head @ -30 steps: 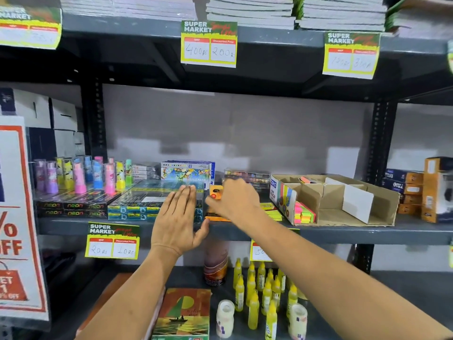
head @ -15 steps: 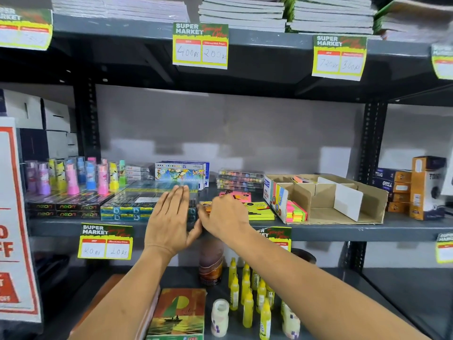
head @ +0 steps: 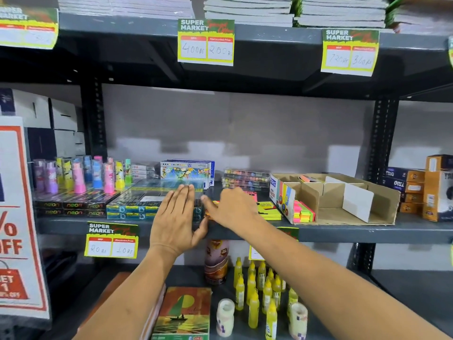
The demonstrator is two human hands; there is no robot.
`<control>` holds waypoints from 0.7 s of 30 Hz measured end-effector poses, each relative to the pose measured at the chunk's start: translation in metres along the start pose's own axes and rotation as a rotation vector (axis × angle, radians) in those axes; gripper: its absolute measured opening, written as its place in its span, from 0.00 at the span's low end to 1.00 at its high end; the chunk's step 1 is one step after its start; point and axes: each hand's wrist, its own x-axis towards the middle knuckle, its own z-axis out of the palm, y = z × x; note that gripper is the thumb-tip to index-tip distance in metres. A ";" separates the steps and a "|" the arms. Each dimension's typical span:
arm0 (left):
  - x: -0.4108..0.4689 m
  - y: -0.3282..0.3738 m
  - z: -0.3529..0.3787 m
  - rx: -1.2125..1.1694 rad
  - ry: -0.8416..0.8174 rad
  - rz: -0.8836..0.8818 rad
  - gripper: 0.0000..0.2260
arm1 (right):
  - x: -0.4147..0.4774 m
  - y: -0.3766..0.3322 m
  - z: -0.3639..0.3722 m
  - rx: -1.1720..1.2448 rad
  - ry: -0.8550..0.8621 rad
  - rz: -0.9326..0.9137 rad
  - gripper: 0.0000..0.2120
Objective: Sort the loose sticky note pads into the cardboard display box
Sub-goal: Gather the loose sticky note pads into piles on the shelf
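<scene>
Loose sticky note pads lie on the grey middle shelf (head: 343, 233): yellow pads (head: 270, 212), a pink one (head: 252, 195) behind them, and an orange pad (head: 212, 209) mostly hidden under my right hand (head: 232, 207). That hand rests over the orange pad with fingers curled around it. My left hand (head: 176, 217) is flat with fingers together, against the right end of a stack of clear-wrapped boxes (head: 147, 202), holding nothing. The cardboard display box (head: 382, 204) stands to the right with white dividers; its front left compartment holds neon pink, orange and green pads (head: 304, 212).
Coloured bottles (head: 83, 175) stand on neon boxes at the left. Pastel boxes (head: 186, 171) and clear cases (head: 245, 179) sit behind my hands. Orange and blue boxes (head: 421, 187) fill the far right. Yellow glue bottles (head: 259, 290) and a book (head: 183, 312) are on the shelf below.
The orange pad held up in my right hand a second ago has come down onto the shelf, and that hand now covers it. My left hand stayed flat against the boxes.
</scene>
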 end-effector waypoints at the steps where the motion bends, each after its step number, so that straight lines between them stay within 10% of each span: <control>1: 0.000 0.000 0.000 -0.002 0.000 -0.001 0.32 | 0.005 0.003 -0.004 0.020 0.008 0.014 0.32; 21: 0.000 -0.002 0.005 0.003 0.049 0.009 0.33 | 0.087 0.050 0.018 0.008 -0.217 0.372 0.24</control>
